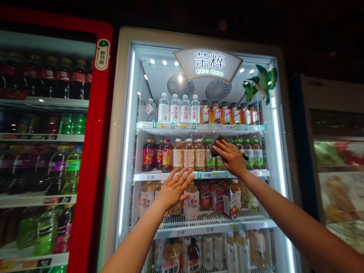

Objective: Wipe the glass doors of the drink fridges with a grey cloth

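Observation:
A lit drinks cooler [116,151] with a glass front fills the middle of the view. My left hand [174,189] is spread with its fingers apart and holds nothing, in front of the shelf below the second row of bottles. To its right and higher, my right hand [231,155] has a dark brown cloth or pad [216,145] under its fingers, over the green-labelled bottles [257,154]. Both hands appear to lie against the glass.
On the left stands a red-framed cooler [93,151] with soda bottles. Another cooler [335,94] with wrapped goods is at the right. A green bird decoration [264,83] and a fan-shaped sign [209,65] mark the middle cooler's upper part.

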`<action>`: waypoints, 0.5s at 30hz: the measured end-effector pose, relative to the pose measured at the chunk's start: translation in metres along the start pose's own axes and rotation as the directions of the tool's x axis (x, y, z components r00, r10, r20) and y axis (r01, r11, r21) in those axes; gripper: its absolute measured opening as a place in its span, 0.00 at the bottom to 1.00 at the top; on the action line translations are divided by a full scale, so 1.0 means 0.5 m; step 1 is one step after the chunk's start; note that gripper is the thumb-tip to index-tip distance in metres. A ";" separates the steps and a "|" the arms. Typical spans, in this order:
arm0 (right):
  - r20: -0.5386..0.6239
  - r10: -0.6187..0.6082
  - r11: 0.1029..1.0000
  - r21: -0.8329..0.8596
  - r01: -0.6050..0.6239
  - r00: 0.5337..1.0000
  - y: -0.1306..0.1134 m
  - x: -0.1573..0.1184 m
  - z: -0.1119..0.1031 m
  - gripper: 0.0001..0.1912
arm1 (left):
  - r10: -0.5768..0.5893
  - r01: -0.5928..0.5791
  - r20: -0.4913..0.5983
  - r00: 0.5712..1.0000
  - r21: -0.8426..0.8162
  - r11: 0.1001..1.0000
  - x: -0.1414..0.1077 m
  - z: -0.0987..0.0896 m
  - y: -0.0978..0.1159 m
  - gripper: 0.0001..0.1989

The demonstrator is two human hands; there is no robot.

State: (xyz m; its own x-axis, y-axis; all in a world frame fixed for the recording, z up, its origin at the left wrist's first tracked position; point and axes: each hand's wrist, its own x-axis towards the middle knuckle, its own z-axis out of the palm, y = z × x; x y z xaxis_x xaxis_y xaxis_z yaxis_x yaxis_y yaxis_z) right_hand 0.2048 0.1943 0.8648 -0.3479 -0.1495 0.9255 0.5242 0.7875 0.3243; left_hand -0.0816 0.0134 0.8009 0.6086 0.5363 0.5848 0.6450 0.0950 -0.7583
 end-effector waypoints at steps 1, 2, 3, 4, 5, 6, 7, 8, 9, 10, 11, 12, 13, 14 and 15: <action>-0.058 0.067 0.998 0.003 -0.067 0.996 0.011 0.007 0.002 0.35 | 0.001 -0.001 -0.006 1.000 -0.001 1.000 -0.001 0.001 0.000 0.44; -0.118 0.143 0.990 0.007 -0.143 0.983 0.016 0.023 0.008 0.35 | 0.003 -0.003 -0.014 1.000 -0.002 1.000 -0.001 0.002 -0.001 0.44; -0.168 0.212 0.977 0.013 -0.213 0.963 0.013 0.046 0.017 0.34 | 0.006 -0.006 -0.019 1.000 -0.005 1.000 -0.002 0.003 -0.001 0.43; -0.206 0.266 0.963 0.017 -0.269 0.942 0.003 0.072 0.028 0.34 | 0.007 -0.007 -0.022 1.000 -0.008 1.000 -0.002 0.004 -0.002 0.43; -0.230 0.303 0.952 0.018 -0.307 0.925 -0.014 0.098 0.040 0.34 | 0.007 -0.007 -0.023 1.000 -0.012 1.000 -0.002 0.004 -0.002 0.43; -0.234 0.310 0.949 0.016 -0.315 0.922 -0.037 0.120 0.052 0.35 | 0.006 -0.007 -0.022 1.000 -0.016 1.000 -0.002 0.004 -0.001 0.42; -0.224 0.292 0.955 0.013 -0.297 0.930 -0.061 0.136 0.061 0.36 | 0.003 -0.004 -0.019 1.000 -0.021 1.000 -0.002 0.004 -0.001 0.42; -0.195 0.249 0.968 0.009 -0.252 0.949 -0.085 0.142 0.067 0.36 | 0.000 -0.001 -0.015 1.000 -0.026 1.000 -0.002 0.003 0.000 0.42; -0.151 0.184 0.983 0.006 -0.186 0.971 -0.104 0.140 0.068 0.37 | -0.004 0.004 -0.009 1.000 -0.030 1.000 -0.002 0.002 0.000 0.41; -0.098 0.104 0.995 0.005 -0.104 0.990 -0.116 0.131 0.065 0.36 | -0.008 0.008 -0.003 1.000 -0.034 0.999 -0.002 0.001 0.001 0.41; -0.042 0.020 1.000 0.008 -0.019 0.999 -0.120 0.116 0.058 0.36 | -0.010 0.010 0.003 1.000 -0.036 0.999 -0.002 0.000 0.002 0.41; 0.006 -0.055 0.998 0.014 0.055 0.998 -0.115 0.099 0.048 0.35 | -0.010 0.010 0.009 1.000 -0.038 0.999 -0.002 -0.001 0.002 0.41; 0.039 -0.107 0.994 0.019 0.107 0.993 -0.102 0.084 0.037 0.33 | -0.009 0.010 0.013 1.000 -0.040 0.999 -0.002 -0.002 0.003 0.41; 0.052 -0.133 0.991 0.023 0.132 0.990 -0.085 0.074 0.026 0.33 | -0.007 0.008 0.017 1.000 -0.042 0.999 -0.003 -0.002 0.003 0.41; 0.044 -0.122 0.992 0.023 0.121 0.992 -0.065 0.071 0.018 0.32 | -0.005 0.006 0.022 1.000 -0.044 0.999 -0.003 -0.002 0.003 0.41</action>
State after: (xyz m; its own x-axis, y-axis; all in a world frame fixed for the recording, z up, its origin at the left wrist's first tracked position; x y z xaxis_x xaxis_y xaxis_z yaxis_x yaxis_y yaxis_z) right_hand 0.1685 0.1686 0.8855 -0.4430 -0.2179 0.8696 0.4601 0.7773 0.4292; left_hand -0.0811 0.0119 0.7990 0.5954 0.5541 0.5818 0.6679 0.0612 -0.7417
